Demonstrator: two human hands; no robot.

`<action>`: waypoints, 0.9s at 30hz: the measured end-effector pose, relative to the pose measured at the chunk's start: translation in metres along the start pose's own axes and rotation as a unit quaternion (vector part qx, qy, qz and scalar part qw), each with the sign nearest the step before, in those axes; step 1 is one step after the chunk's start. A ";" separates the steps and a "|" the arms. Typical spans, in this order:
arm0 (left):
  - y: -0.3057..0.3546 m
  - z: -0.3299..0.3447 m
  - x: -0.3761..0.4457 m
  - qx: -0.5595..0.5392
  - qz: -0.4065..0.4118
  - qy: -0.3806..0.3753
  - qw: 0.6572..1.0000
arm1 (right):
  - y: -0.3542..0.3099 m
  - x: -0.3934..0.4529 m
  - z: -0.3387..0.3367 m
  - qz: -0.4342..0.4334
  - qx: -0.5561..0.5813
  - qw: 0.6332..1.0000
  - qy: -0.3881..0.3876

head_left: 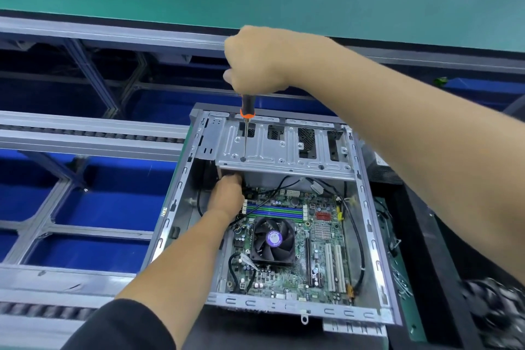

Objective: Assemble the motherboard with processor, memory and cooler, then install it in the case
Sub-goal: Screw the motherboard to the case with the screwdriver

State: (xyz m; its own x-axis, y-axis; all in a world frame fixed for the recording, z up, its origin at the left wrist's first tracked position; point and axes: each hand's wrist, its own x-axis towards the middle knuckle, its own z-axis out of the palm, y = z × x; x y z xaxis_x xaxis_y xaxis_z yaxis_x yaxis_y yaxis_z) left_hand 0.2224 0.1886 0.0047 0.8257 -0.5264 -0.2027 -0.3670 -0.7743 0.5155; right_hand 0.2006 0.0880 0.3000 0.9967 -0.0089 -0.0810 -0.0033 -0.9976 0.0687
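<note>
Right hand (pixel 257 61): up in the middle of the frame, fingers wrapped tight round the top of the screwdriver (pixel 246 119). Held from above, likely so the push goes straight down.

Screwdriver: black and orange handle, thin metal shaft, standing almost straight up. Tip down on a dark hole or screw in the drive cage (pixel 284 145). Probably there to turn a screw; too small to tell which it is.

Left hand (pixel 227 193): reaching into the case (pixel 369 207) just under the front edge of the drive cage, below the screwdriver tip. Fingers tucked out of sight behind the metal, so cannot tell if gripping or just pressing. Maybe holding something steady from below.

Motherboard (pixel 321 253): lying flat inside the case, in the lower middle of the frame. Green board with many small parts.

Cooler (pixel 272 239): black fan with a purple round sticker, sitting on the board left of the middle. Processor likely under it, hidden.

Memory slots (pixel 274 212): blue and green strips just above the fan.

Cables (pixel 359 236): black wires looping over the right side of the board.

Case: grey metal box, open on top, lying on the worktop (pixel 412 307).

Task so far: board looks already in the case; work now seems to be at the drive cage.
</note>
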 end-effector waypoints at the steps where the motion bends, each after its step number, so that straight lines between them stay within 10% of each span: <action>1: -0.001 0.000 0.000 0.001 -0.001 0.000 1.000 | 0.001 0.002 0.001 0.004 -0.009 1.000 0.005; 27: 0.001 0.002 -0.001 -0.017 -0.017 0.013 1.000 | -0.011 -0.003 -0.009 -0.012 -0.056 0.994 -0.090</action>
State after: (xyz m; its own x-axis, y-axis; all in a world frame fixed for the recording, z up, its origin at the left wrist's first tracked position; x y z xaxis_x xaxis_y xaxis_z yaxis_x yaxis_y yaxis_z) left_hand 0.2201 0.1877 0.0035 0.8484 -0.4907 -0.1986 -0.3249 -0.7789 0.5364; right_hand 0.1984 0.0998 0.3086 0.9655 -0.0067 -0.2604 0.0401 -0.9840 0.1738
